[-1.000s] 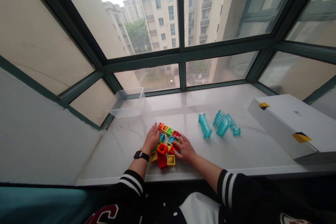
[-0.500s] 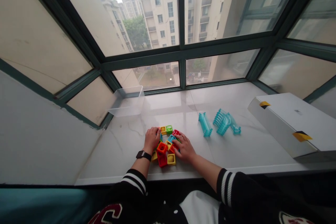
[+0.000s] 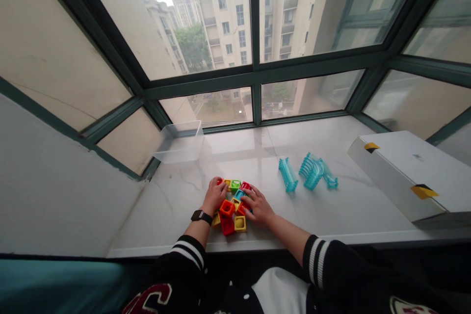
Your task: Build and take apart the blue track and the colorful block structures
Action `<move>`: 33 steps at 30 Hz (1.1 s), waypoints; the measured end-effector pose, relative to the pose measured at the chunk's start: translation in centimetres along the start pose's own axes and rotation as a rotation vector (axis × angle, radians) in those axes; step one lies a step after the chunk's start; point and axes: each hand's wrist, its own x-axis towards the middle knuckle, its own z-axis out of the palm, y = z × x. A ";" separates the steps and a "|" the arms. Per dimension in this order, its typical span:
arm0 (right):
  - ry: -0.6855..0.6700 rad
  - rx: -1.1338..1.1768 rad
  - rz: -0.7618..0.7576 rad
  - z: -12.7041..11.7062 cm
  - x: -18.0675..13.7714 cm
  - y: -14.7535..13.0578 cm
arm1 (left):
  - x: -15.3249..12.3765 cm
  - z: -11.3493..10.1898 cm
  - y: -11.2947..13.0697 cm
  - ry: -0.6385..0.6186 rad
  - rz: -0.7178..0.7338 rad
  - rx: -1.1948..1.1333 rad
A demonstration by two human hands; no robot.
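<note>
Several colourful toy blocks lie bunched together on a white marble sill between my hands. My left hand (image 3: 214, 196), with a dark watch at the wrist, has its fingers curled on a red block (image 3: 220, 181) at the back left. Beside that block sit a yellow block (image 3: 227, 185) and a green block (image 3: 235, 186). Over the pile's right side, my right hand (image 3: 259, 207) rests with fingers apart, touching blocks near a blue one (image 3: 240, 195). An orange block (image 3: 227, 207), a red block (image 3: 227, 225) and a yellow block (image 3: 240, 224) are at the front. Both hands partly hide blocks.
Clear teal plastic track pieces, one straight (image 3: 288, 175) and one curved (image 3: 312, 171), lie to the right. A transparent bin (image 3: 180, 149) stands at the back left by the window. A white box (image 3: 412, 171) occupies the sill's right end.
My left hand has shifted slightly, and the red, yellow and green blocks at the back have slid a little toward me and left. My right hand stays nearly still.
</note>
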 end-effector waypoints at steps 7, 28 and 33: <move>-0.028 0.029 -0.061 -0.4 0.2 0.0 | -0.1 -0.2 -0.3 -0.006 0.004 -0.045; -0.061 0.130 -0.203 -0.6 1.5 1.3 | -0.8 -0.1 -1.0 0.025 0.100 -0.155; -0.058 0.119 -0.213 -0.6 1.6 1.5 | -0.9 0.2 -0.8 0.023 0.094 -0.162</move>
